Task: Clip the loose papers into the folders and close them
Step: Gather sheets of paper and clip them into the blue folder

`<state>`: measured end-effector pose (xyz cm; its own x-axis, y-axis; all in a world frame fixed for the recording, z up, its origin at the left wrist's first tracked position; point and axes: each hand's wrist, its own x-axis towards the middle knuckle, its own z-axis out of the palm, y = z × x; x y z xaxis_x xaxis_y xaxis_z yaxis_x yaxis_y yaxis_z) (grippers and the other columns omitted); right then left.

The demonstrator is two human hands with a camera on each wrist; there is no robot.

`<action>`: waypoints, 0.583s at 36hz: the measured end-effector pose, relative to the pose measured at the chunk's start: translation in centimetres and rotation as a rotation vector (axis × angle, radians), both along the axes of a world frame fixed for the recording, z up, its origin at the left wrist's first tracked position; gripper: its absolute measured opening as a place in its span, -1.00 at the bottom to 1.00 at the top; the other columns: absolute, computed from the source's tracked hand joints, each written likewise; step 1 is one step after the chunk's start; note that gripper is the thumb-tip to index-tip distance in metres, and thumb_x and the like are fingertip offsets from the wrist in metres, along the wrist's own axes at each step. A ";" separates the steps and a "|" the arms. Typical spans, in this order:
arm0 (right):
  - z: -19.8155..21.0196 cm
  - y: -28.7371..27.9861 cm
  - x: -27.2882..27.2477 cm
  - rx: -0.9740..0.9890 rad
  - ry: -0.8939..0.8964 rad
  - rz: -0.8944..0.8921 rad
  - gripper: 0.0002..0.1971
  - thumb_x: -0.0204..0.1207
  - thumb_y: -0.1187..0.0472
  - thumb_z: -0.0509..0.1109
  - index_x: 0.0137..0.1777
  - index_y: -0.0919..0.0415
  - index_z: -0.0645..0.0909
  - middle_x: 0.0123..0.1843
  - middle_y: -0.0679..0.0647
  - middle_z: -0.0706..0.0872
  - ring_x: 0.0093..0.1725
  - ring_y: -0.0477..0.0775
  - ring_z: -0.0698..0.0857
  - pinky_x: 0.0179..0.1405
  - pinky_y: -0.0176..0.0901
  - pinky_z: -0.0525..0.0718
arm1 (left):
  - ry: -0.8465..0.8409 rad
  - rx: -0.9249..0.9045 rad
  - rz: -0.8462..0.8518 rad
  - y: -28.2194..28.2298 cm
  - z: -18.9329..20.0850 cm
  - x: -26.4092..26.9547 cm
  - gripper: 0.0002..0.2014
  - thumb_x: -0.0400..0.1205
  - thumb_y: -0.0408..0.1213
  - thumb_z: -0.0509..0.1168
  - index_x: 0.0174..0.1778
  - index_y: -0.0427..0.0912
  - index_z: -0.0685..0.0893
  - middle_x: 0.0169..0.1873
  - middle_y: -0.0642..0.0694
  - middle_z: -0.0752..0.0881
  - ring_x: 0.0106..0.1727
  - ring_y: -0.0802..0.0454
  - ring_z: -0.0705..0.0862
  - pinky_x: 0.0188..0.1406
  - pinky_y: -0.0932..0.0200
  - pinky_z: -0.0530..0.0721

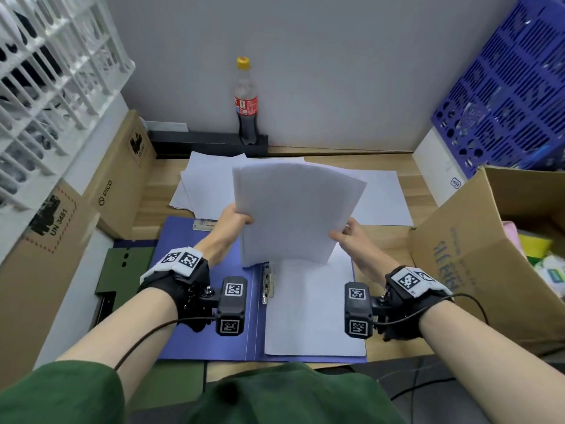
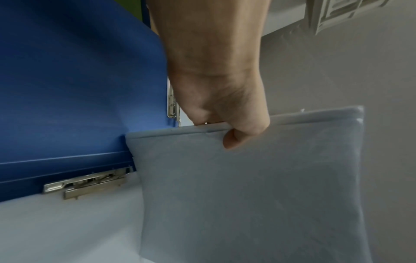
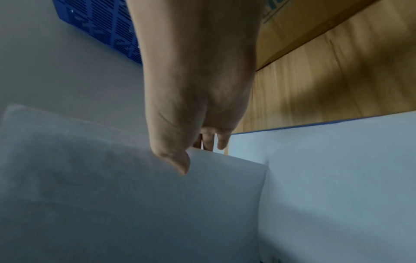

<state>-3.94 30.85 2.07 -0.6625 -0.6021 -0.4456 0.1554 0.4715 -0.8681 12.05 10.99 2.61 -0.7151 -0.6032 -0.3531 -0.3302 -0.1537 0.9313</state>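
A blue folder (image 1: 208,301) lies open on the desk in front of me, with a metal clip (image 1: 268,283) along its spine and white sheets (image 1: 312,307) on its right half. Both hands hold a stack of white paper (image 1: 293,209) upright above the folder. My left hand (image 1: 235,221) grips the stack's left edge, thumb on the near face (image 2: 231,140). My right hand (image 1: 348,234) pinches the right edge, thumb in front and fingers behind (image 3: 182,165). In the left wrist view the clip (image 2: 87,181) lies below the stack (image 2: 247,195).
More loose sheets (image 1: 211,182) lie spread on the wooden desk behind the folder. A cola bottle (image 1: 246,102) stands at the back wall. Cardboard boxes (image 1: 122,175) flank the left, an open box (image 1: 489,255) the right. A blue crate (image 1: 507,87) and white crate (image 1: 52,71) sit higher up.
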 end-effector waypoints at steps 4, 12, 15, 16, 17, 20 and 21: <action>0.0 -0.6 0.6 -0.034 0.020 0.020 -0.53 0.49 0.52 0.20 0.35 0.16 0.49 0.21 -0.01 0.72 0.24 0.00 0.67 0.25 -0.13 0.61 | 0.009 0.032 0.040 0.8 -0.1 -0.5 -0.59 0.50 -0.68 0.06 -0.07 -0.11 0.65 0.05 -0.13 0.71 0.12 -0.08 0.61 0.23 0.00 0.54; 2.0 -1.4 -0.3 -0.144 0.042 -0.138 -0.49 0.38 0.58 0.11 0.30 0.27 0.53 0.19 0.12 0.74 0.21 0.07 0.67 0.26 -0.02 0.59 | 0.126 0.037 0.153 -0.7 1.2 -1.3 -0.63 0.26 -0.57 0.05 -0.08 -0.30 0.59 -0.14 -0.17 0.65 -0.07 -0.06 0.53 -0.10 0.05 0.48; 1.3 -1.2 -0.1 -0.103 0.011 -0.124 -0.50 0.41 0.52 0.09 0.31 0.21 0.53 0.22 0.11 0.73 0.27 0.06 0.65 0.29 -0.04 0.56 | 0.056 0.002 0.153 -0.6 0.8 -1.0 -0.72 0.36 -0.65 0.07 -0.20 -0.21 0.53 -0.21 -0.06 0.59 -0.14 -0.01 0.45 -0.22 0.16 0.42; 0.9 -1.0 0.0 -0.078 -0.001 -0.116 -0.52 0.43 0.48 0.10 0.31 0.16 0.52 0.24 0.09 0.72 0.29 0.05 0.64 0.26 -0.08 0.55 | 0.054 0.003 0.166 -0.5 0.4 -0.9 -0.70 0.40 -0.68 0.07 -0.24 -0.17 0.51 -0.23 -0.04 0.57 -0.17 0.01 0.43 -0.26 0.18 0.39; 0.5 -0.8 0.3 -0.054 -0.012 -0.114 -0.54 0.45 0.44 0.10 0.31 0.13 0.52 0.25 0.07 0.71 0.28 0.02 0.64 0.21 -0.13 0.55 | 0.052 0.004 0.172 -0.3 0.2 -0.8 -0.68 0.42 -0.69 0.07 -0.23 -0.15 0.51 -0.23 -0.02 0.56 -0.19 0.04 0.43 -0.28 0.19 0.38; -0.8 -0.4 0.8 0.002 -0.028 -0.119 -0.60 0.53 0.41 0.08 0.28 0.11 0.56 0.28 0.05 0.68 0.14 -0.07 0.61 -0.01 -0.26 0.49 | 0.044 0.012 0.131 0.0 -0.7 -0.5 -0.65 0.48 -0.69 0.05 -0.04 -0.21 0.56 -0.11 -0.06 0.61 -0.13 0.08 0.49 -0.22 0.19 0.43; -1.0 -0.3 0.9 0.016 -0.034 -0.107 -0.62 0.55 0.36 0.08 0.24 0.08 0.58 0.34 0.06 0.65 0.23 -0.04 0.58 0.04 -0.26 0.48 | 0.037 0.022 0.118 0.0 -0.9 -0.4 -0.64 0.49 -0.69 0.05 0.02 -0.23 0.57 -0.04 -0.10 0.63 -0.06 0.04 0.52 -0.15 0.18 0.46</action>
<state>-3.01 30.52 1.10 -0.7070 -0.5216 -0.4776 0.2346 0.4641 -0.8541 11.61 10.96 1.67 -0.6528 -0.6761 -0.3417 -0.2738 -0.2100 0.9386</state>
